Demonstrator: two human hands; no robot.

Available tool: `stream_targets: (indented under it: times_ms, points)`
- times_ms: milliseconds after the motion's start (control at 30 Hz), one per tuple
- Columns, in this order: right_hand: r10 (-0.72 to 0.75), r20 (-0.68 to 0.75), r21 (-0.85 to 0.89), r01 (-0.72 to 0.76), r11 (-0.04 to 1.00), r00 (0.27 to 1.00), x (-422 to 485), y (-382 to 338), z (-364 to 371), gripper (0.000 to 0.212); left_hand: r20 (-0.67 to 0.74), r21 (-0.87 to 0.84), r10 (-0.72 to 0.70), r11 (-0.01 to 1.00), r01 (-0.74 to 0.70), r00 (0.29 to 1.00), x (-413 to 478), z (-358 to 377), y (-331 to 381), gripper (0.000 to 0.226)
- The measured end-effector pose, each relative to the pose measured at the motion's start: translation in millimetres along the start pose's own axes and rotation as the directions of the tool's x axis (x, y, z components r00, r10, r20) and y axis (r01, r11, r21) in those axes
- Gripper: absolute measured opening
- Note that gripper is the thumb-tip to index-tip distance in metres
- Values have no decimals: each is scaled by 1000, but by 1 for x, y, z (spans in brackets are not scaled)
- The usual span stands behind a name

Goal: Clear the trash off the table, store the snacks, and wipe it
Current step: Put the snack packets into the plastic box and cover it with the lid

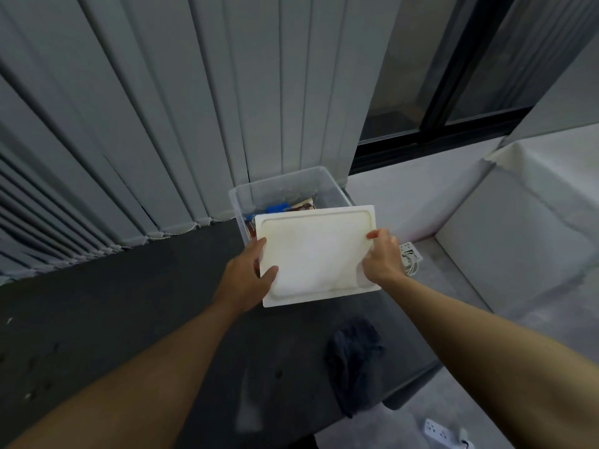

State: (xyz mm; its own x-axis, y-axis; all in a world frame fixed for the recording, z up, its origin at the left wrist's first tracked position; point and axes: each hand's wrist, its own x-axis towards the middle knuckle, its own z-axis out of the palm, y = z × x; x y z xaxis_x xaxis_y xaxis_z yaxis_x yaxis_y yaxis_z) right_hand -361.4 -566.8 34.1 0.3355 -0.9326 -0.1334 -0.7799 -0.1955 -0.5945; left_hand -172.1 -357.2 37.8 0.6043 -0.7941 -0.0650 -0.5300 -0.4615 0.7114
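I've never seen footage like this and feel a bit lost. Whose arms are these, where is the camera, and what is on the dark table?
There is no machine here. The camera sits on a person's head, looking forward and down, so the arms are that person's own. The left hand and the right hand hold a white lid by its two sides, over a clear plastic bin with snack packets inside. The bin stands at the far end of the dark table. Nearer lies a crumpled dark cloth. White power strips lie on the floor.

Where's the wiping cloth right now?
The dark cloth lies crumpled on the black table, near its right edge, below the white lid in both hands.
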Motion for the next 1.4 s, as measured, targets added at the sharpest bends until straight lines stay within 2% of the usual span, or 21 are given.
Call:
stream_targets:
  times_ms: [267,500,633,833,1033,1233,1400]
  points:
    - [-106,15,29,105,994,994,41,-36,9,48,-76,83,-103,990,110,992,38,-15,12,70]
    - [-137,29,-177,140,974,990,73,-52,11,16,-31,49,-205,977,206,978,69,-13,6,68]
    - [-146,24,-188,147,971,989,92,-59,17,14,-84,9,-235,972,237,968,83,-9,-6,63]
    - [-223,34,-231,225,947,974,114,-72,24,16,-153,28,-232,971,239,961,98,-5,-9,51]
    - [-237,14,-196,235,952,971,131,-78,34,31,-177,28,-242,968,250,954,114,-6,-10,49]
    - [-244,44,-227,248,942,969,145,-83,41,32,-185,81,-240,963,258,953,126,-5,-16,36]
    - [-283,76,-191,293,937,956,141,-78,47,36,-163,248,-245,928,280,956,133,-3,-10,52]
